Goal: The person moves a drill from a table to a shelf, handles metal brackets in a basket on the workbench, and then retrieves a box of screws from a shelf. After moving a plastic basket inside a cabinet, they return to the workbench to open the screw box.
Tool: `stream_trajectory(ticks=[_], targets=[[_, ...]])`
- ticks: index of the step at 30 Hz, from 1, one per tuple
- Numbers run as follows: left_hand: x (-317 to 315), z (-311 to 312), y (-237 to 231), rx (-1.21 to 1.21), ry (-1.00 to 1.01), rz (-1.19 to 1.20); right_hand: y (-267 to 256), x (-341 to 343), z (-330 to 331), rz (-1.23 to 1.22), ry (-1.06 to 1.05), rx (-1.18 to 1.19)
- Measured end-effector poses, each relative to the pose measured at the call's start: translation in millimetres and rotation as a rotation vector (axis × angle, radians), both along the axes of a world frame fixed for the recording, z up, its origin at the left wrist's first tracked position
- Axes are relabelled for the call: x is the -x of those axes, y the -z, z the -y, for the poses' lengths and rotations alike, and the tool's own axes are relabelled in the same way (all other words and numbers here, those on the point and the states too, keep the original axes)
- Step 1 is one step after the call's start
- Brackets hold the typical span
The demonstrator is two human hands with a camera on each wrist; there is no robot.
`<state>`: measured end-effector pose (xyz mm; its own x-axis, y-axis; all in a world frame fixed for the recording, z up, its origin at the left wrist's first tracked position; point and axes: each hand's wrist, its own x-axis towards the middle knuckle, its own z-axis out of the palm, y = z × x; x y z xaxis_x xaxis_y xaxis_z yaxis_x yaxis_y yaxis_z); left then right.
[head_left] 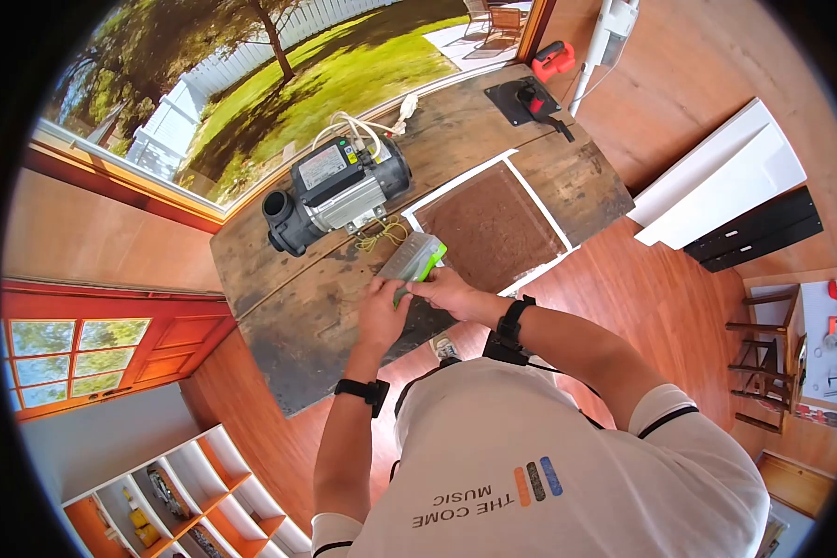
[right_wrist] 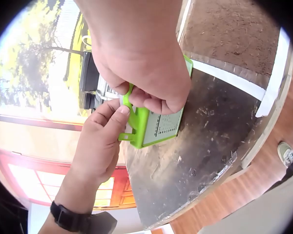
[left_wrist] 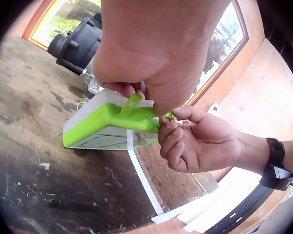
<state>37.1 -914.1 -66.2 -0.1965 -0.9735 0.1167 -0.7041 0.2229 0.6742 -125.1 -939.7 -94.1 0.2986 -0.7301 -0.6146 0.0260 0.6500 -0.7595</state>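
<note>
A flat plastic case [head_left: 413, 259] with a bright green base, a clear lid and a printed label on its underside is held up over the workbench [head_left: 293, 363]. My left hand [head_left: 381, 312] grips its near end, the fingers at the edge beside a raised green latch [left_wrist: 131, 105]. With curled fingers my right hand [left_wrist: 202, 139] pinches the same edge, close to the left fingertips. From the right wrist view, the left thumb presses on the green rim [right_wrist: 136, 131], and the right hand [right_wrist: 141, 73] covers part of the case. What lies inside the case is hidden.
A grey and black electric pump [head_left: 339, 186] with a white cable stands behind the case, yellow-green wire [head_left: 381, 234] beside it. Right of it lies a brown panel [head_left: 493, 223] bordered with white tape. A black plate with a fixture [head_left: 521, 100] sits at the bench's far end.
</note>
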Motion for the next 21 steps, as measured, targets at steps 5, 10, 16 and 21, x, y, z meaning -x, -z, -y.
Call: stream_trajectory(ticks=[5, 10, 16, 21], targets=[[8, -3, 5, -0.035, 0.053, 0.048, 16, 21, -9, 0.112, -0.064, 0.073], [28, -11, 20, -0.084, 0.107, 0.143, 41, 44, -25, 0.082, -0.074, 0.077], [42, -13, 22, -0.069, 0.104, 0.200, 36, 45, -23, -0.405, -0.099, 0.373], [39, -3, 20, -0.093, 0.070, 0.160, 41, 41, -12, -0.467, -0.075, 0.458]])
